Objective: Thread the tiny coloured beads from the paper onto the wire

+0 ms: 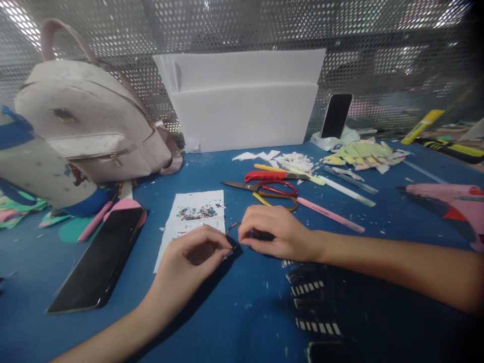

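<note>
My left hand [197,254] pinches thumb and forefinger together over the blue table [242,312]. Close beside it, my right hand [278,233] is also closed in a pinch, its fingertips almost meeting the left ones. A thin brownish strand [231,227] curves up between the two sets of fingertips; whether it is wire or thread I cannot tell. Both hands appear to grip its ends. Behind my left hand lies a creased white paper [181,201] with a scatter of tiny multicoloured bits [202,212] on it.
Scissors [242,185], red-handled pliers [266,175] and a pink pen [328,214] lie beyond my right hand. A black phone [100,257] is at left, near a bottle [49,166] and backpack [91,121]. A pink glue gun [449,194] sits at right.
</note>
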Motion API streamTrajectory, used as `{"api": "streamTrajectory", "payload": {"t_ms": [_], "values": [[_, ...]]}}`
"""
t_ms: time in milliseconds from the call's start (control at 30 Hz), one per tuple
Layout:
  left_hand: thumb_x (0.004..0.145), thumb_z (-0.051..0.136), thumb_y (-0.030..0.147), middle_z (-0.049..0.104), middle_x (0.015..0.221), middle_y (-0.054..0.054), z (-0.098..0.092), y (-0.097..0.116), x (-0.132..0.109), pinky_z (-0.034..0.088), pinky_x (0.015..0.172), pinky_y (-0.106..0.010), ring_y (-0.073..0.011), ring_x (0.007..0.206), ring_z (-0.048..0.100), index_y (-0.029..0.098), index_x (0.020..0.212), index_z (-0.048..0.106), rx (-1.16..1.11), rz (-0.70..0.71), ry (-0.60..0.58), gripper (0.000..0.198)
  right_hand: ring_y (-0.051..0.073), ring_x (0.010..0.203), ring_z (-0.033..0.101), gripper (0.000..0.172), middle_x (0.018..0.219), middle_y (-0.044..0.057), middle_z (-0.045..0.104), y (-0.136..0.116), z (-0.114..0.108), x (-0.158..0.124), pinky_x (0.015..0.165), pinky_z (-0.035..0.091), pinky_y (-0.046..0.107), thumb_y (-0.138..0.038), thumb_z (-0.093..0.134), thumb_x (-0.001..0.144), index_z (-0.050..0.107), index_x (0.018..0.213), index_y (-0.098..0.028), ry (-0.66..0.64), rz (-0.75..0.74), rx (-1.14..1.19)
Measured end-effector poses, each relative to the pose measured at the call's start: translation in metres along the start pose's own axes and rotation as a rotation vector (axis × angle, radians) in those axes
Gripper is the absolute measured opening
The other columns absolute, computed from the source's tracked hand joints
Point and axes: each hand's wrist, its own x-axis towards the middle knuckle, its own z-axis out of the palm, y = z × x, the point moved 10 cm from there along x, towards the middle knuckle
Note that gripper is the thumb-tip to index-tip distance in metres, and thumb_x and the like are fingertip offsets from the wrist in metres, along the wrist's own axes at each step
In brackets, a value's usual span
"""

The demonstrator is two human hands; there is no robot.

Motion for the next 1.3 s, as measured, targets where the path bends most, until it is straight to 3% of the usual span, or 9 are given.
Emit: {"api": "streamTrajectory", "payload": {"t_ms": [167, 433, 833, 1200, 1300], "values": [[0.082, 0.065, 0.020, 0.070, 0.080, 0.000, 0.000, -0.002, 0.000, 0.051, 0.071, -0.024, -0.0143, 0.079, 0.066, 0.023, 0.077, 0.069, -0.003, -0.035, 0.005, 0.007, 0.011, 0.080, 0.053, 0.005, 0.084, 0.002, 0.059, 0.000, 0.000, 0.000, 0.073, 0.043, 0.025, -0.016, 0.053, 0.092, 0.057, 0.091, -0.016, 0.007, 0.001, 0.006], [0.083, 0.066, 0.017, 0.075, 0.082, 0.002, 0.001, 0.004, 0.001, 0.051, 0.075, -0.024, -0.0134, 0.078, 0.068, 0.028, 0.082, 0.076, 0.104, 0.042, -0.038, 0.015, 0.010, 0.078, 0.051, 0.006, 0.083, 0.002, 0.058, -0.002, -0.002, 0.001, 0.071, 0.042, 0.024, -0.015, 0.051, 0.092, 0.057, 0.090, -0.016, 0.014, -0.006, 0.007], [0.083, 0.064, 0.016, 0.075, 0.077, 0.002, 0.001, -0.007, 0.000, 0.055, 0.068, -0.018, -0.0107, 0.070, 0.068, 0.023, 0.081, 0.072, -0.041, -0.104, -0.002, 0.010, 0.012, 0.077, 0.052, 0.007, 0.082, 0.002, 0.058, -0.002, -0.002, 0.000, 0.070, 0.043, 0.026, -0.015, 0.050, 0.092, 0.056, 0.090, -0.017, 0.020, -0.007, 0.000], [0.082, 0.065, 0.015, 0.074, 0.082, -0.002, 0.000, 0.006, 0.002, 0.052, 0.076, -0.027, -0.0156, 0.080, 0.068, 0.022, 0.077, 0.074, 0.070, 0.034, -0.030, 0.012, 0.011, 0.076, 0.051, 0.006, 0.081, 0.001, 0.058, -0.002, -0.004, 0.001, 0.069, 0.042, 0.024, -0.014, 0.051, 0.090, 0.056, 0.089, -0.017, 0.034, -0.001, -0.005], [0.081, 0.065, 0.015, 0.072, 0.081, -0.001, 0.001, 0.004, 0.002, 0.051, 0.075, -0.026, -0.0147, 0.078, 0.066, 0.021, 0.079, 0.073, 0.070, 0.016, -0.028, 0.011, 0.011, 0.076, 0.051, 0.005, 0.081, 0.001, 0.058, -0.001, -0.004, 0.001, 0.069, 0.041, 0.024, -0.014, 0.052, 0.090, 0.056, 0.089, -0.017, 0.041, 0.003, -0.006]]}}
